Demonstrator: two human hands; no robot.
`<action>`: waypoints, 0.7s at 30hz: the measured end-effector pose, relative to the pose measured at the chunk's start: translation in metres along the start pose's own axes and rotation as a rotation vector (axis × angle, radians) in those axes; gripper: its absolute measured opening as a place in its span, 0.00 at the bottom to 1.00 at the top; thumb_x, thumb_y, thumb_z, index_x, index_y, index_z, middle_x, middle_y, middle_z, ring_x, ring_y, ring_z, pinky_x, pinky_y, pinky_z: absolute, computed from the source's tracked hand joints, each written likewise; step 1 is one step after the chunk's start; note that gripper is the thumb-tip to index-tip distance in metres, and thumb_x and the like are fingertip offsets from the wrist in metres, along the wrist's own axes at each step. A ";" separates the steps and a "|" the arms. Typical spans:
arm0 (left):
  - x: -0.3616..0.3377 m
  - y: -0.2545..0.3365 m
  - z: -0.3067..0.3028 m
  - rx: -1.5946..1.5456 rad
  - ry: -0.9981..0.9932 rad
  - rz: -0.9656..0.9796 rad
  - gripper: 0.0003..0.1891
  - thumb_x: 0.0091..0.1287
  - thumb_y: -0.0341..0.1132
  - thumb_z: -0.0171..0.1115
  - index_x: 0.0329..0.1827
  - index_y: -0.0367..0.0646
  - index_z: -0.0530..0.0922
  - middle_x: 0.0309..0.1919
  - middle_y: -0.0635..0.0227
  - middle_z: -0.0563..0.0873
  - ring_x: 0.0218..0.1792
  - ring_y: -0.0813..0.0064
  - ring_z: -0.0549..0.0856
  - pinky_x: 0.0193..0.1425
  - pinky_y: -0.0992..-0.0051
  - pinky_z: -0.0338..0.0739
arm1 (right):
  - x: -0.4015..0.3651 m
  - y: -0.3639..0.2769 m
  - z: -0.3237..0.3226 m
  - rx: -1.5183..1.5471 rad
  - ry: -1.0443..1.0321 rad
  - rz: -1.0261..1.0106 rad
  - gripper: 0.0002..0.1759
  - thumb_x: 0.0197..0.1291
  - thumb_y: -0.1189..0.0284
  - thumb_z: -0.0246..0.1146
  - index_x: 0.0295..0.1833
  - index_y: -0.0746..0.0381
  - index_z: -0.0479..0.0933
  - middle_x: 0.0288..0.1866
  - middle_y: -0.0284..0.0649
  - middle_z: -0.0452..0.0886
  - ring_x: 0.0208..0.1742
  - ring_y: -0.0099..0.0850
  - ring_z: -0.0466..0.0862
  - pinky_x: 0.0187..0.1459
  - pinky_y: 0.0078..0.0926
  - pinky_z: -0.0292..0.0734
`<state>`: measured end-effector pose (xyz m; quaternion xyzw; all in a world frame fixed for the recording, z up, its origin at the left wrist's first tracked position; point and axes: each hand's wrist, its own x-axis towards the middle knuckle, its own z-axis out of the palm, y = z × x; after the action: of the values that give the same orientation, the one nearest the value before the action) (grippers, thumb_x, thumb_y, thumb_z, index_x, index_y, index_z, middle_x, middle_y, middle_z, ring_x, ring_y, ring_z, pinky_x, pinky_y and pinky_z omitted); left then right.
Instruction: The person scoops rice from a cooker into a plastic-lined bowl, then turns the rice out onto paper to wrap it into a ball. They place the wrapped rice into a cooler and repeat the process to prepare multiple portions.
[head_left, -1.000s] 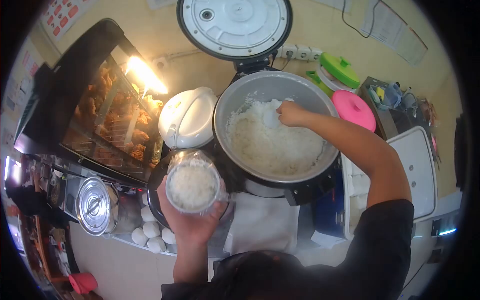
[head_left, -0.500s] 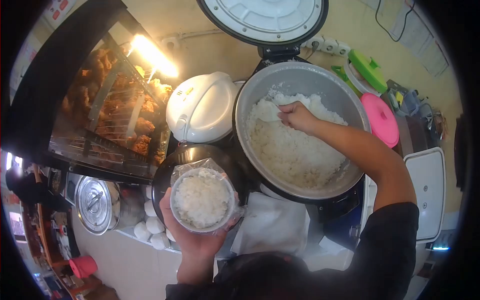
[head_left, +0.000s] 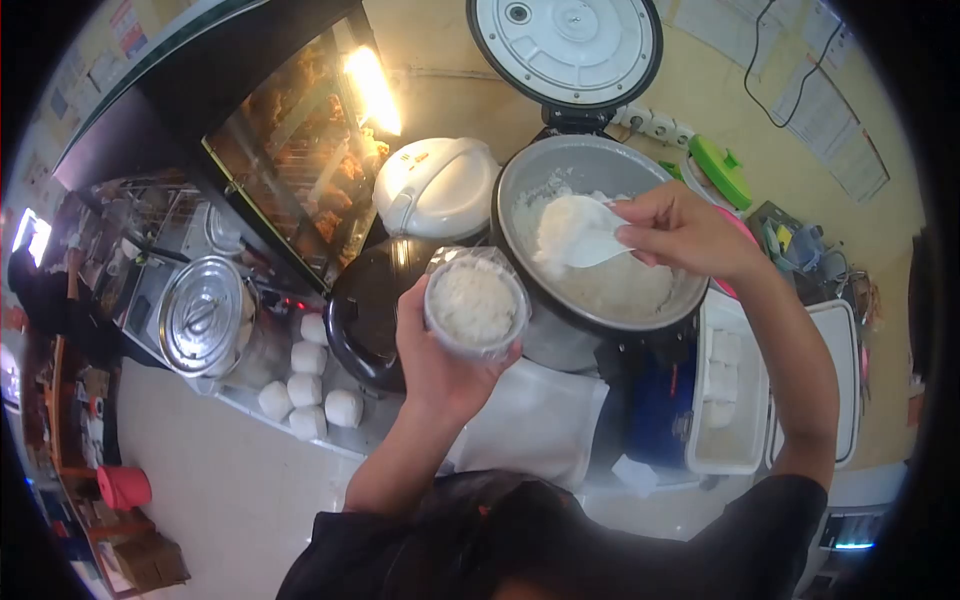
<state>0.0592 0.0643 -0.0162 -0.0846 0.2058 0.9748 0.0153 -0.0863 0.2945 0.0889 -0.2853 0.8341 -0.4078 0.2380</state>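
My left hand (head_left: 445,370) is closed around a small bowl (head_left: 478,350) lined with clear plastic and filled with white rice (head_left: 475,300). Between the fingers and thumb of my right hand (head_left: 690,230) is a white rice paddle (head_left: 600,247) with a clump of rice on its blade. The paddle is over the big open rice cooker (head_left: 520,180), whose pot holds more rice (head_left: 625,290). Its lid (head_left: 570,50) stands raised at the back. The bowl is in front and to the left of the pot.
A lit glass case of fried chicken (head_left: 300,160) stands at the left. Near it are a white-lidded cooker (head_left: 440,190), a dark rounded lid (head_left: 370,310), a steel pot (head_left: 205,315) and several white wrapped bundles (head_left: 307,388). An open cooler box (head_left: 745,440) is at the right.
My right hand has lifted the paddle out of the rice, now with a clump on it. The view has shifted, and the bowl appears farther right and higher.
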 end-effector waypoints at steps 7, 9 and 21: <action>-0.018 -0.032 0.013 -0.081 0.081 -0.074 0.23 0.67 0.56 0.49 0.54 0.51 0.76 0.49 0.70 0.82 0.52 0.69 0.80 0.52 0.63 0.76 | -0.077 -0.050 0.162 -1.010 0.149 -0.067 0.47 0.52 0.83 0.58 0.79 0.63 0.50 0.46 0.54 0.72 0.32 0.49 0.83 0.36 0.43 0.81; -0.021 -0.044 -0.001 -0.032 0.071 -0.045 0.22 0.67 0.55 0.49 0.51 0.49 0.76 0.47 0.69 0.82 0.50 0.69 0.80 0.53 0.63 0.76 | -0.093 -0.040 0.182 -0.859 0.134 -0.098 0.46 0.52 0.83 0.57 0.79 0.64 0.51 0.45 0.55 0.72 0.32 0.50 0.83 0.36 0.43 0.81; -0.062 -0.048 -0.037 0.157 -0.034 -0.185 0.23 0.64 0.56 0.49 0.51 0.50 0.77 0.46 0.69 0.83 0.47 0.69 0.82 0.48 0.63 0.76 | -0.145 -0.048 0.193 -0.695 0.090 0.038 0.47 0.49 0.87 0.56 0.78 0.63 0.54 0.47 0.53 0.71 0.35 0.52 0.81 0.37 0.44 0.78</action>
<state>0.1294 0.0934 -0.0577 -0.0852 0.2723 0.9515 0.1151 0.1535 0.2624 0.0449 -0.3153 0.9379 -0.1071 0.0971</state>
